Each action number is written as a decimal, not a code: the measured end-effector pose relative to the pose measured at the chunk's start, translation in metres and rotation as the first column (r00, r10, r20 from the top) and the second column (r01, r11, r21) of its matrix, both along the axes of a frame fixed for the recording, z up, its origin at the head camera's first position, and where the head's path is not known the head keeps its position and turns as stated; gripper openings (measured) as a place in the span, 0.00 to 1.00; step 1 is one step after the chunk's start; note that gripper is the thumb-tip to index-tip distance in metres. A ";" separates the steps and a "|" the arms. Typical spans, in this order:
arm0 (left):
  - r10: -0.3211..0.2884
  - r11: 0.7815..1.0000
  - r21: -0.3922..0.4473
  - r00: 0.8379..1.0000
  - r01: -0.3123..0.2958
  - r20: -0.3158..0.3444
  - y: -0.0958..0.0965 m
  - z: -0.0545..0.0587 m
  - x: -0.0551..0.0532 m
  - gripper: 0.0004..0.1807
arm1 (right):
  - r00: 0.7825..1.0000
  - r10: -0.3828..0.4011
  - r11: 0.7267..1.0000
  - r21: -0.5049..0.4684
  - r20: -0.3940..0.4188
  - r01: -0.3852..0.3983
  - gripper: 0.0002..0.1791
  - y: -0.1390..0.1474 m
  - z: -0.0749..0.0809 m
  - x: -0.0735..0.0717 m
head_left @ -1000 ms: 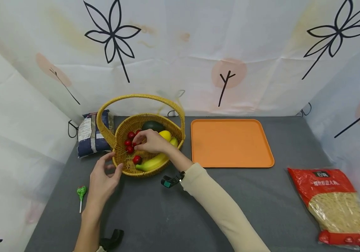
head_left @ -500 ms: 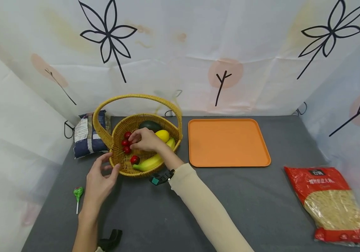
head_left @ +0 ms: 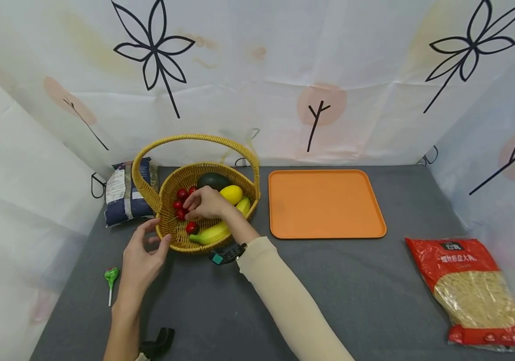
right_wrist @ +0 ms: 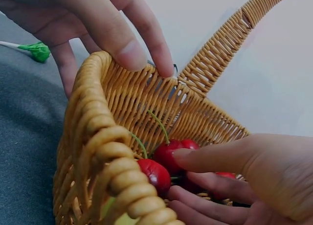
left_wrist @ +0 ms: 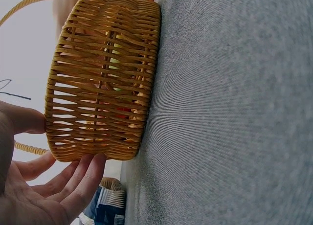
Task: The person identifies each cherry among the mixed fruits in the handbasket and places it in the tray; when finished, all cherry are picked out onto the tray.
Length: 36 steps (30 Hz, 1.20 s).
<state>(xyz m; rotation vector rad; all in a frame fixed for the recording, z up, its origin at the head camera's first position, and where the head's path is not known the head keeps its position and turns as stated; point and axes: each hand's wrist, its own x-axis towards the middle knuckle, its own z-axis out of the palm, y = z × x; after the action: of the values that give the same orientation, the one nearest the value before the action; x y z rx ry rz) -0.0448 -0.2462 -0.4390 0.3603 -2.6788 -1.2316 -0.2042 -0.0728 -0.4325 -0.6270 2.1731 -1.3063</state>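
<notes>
A yellow wicker basket (head_left: 189, 173) with a tall handle stands at the back left. My left hand (head_left: 142, 260) holds its left end; in the right wrist view the thumb and a finger lie over the rim. My right hand (head_left: 211, 204) reaches inside, thumb and fingers pinching a red cherry (right_wrist: 165, 154) with a green stem. Another cherry (right_wrist: 155, 176) lies against it, and more surround the fingertips, partly hidden. Nearer the front sits a single cherry (head_left: 192, 227). The basket also holds a banana (head_left: 212, 234), a yellow lemon-like fruit (head_left: 232, 194) and a dark green avocado-like fruit (head_left: 213, 180).
An orange tray (head_left: 326, 204) lies right of the basket. A red bag of pasta (head_left: 478, 293) is at the right edge. Behind the basket's left side leans a dark blue packet (head_left: 124, 195). A green-wrapped lollipop (head_left: 111, 277) lies left of my left forearm.
The whole head view has shifted slightly. My right wrist has turned and lowered a little, its fingers staying among the cherries. My left hand keeps its place on the basket.
</notes>
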 end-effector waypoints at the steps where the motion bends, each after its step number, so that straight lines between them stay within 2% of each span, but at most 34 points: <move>1: 0.002 1.000 0.000 1.000 -0.002 0.001 0.000 0.000 0.000 0.30 | 1.000 0.014 1.000 -0.004 0.016 -0.014 0.12 0.001 0.000 0.000; 10: -0.001 1.000 -0.002 1.000 0.001 -0.006 0.000 0.000 -0.001 0.30 | 0.975 0.177 0.984 -0.001 0.132 -0.179 0.17 0.006 0.002 0.000; 15: -0.006 1.000 0.005 1.000 0.006 -0.002 0.000 0.002 0.000 0.30 | 0.969 0.222 0.972 0.059 0.112 -0.229 0.17 0.009 0.005 -0.001; 20: -0.002 1.000 0.001 1.000 0.002 0.007 -0.001 0.002 -0.001 0.30 | 0.967 0.233 0.966 0.089 0.108 -0.243 0.17 0.007 0.005 -0.001; 29: -0.002 1.000 0.010 1.000 0.002 0.010 -0.001 0.002 0.000 0.30 | 0.963 0.267 0.960 0.073 0.035 -0.269 0.15 0.009 0.004 0.000; 36: -0.001 1.000 -0.008 1.000 0.002 0.026 -0.001 0.002 0.000 0.31 | 0.958 0.285 0.958 0.039 -0.032 -0.284 0.17 0.027 0.020 0.004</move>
<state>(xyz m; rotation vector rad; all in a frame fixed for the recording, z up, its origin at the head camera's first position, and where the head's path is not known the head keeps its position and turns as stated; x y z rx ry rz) -0.0446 -0.2472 -0.4373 0.3757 -2.7053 -1.2244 -0.2001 -0.0457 -0.4126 -0.9193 2.0374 -1.1104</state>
